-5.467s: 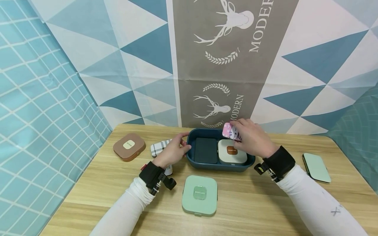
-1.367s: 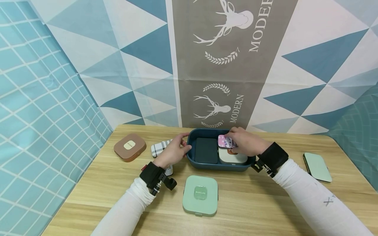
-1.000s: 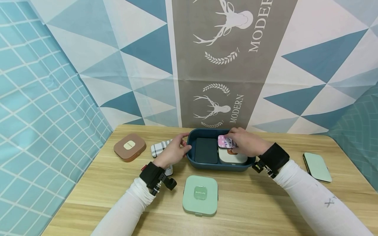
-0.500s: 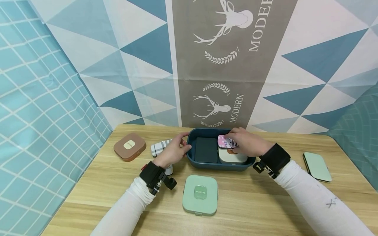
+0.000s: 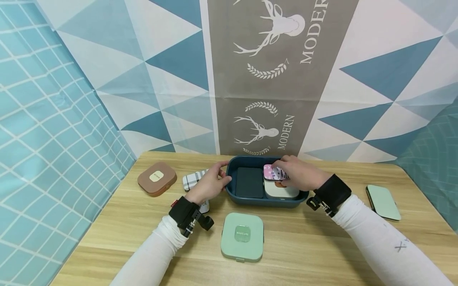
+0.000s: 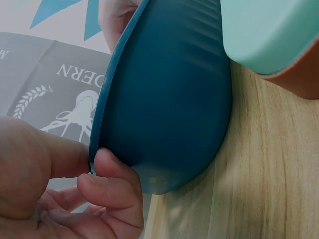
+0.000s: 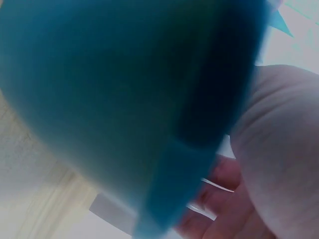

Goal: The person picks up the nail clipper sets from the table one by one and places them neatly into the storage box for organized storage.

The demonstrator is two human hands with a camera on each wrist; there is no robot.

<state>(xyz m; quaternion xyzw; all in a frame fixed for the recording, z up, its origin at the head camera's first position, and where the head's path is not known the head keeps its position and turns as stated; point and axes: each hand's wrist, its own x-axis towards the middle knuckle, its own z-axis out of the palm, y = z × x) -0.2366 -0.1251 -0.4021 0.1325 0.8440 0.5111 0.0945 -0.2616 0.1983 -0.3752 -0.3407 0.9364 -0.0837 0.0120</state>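
Note:
A dark blue oblong bin (image 5: 267, 201) stands on the wooden table. My left hand (image 5: 210, 183) pinches its left rim; in the left wrist view the thumb and fingers (image 6: 117, 186) close on the edge. Inside the bin, a black square case (image 5: 249, 182) lies at left and a cream case with a brown label (image 5: 279, 191) at right. My right hand (image 5: 302, 174) holds a small pink patterned case (image 5: 270, 172) flat over the back of the cream case, seemingly touching it. The right fingertips are partly hidden. The bin's wall largely fills the right wrist view, blurred.
A mint green case (image 5: 242, 248) lies in front of the bin. Further left are a brown case (image 5: 157, 179) and a plaid case (image 5: 191, 179), beside a white item mostly behind my left wrist. Another pale green case (image 5: 384, 202) lies far right. A patterned backdrop (image 5: 264, 87) rises behind.
Since the oldest frame, my right hand has lowered the pink case from a tilted position above the bin to flat over the cream case. Over the last second both hands stay nearly still.

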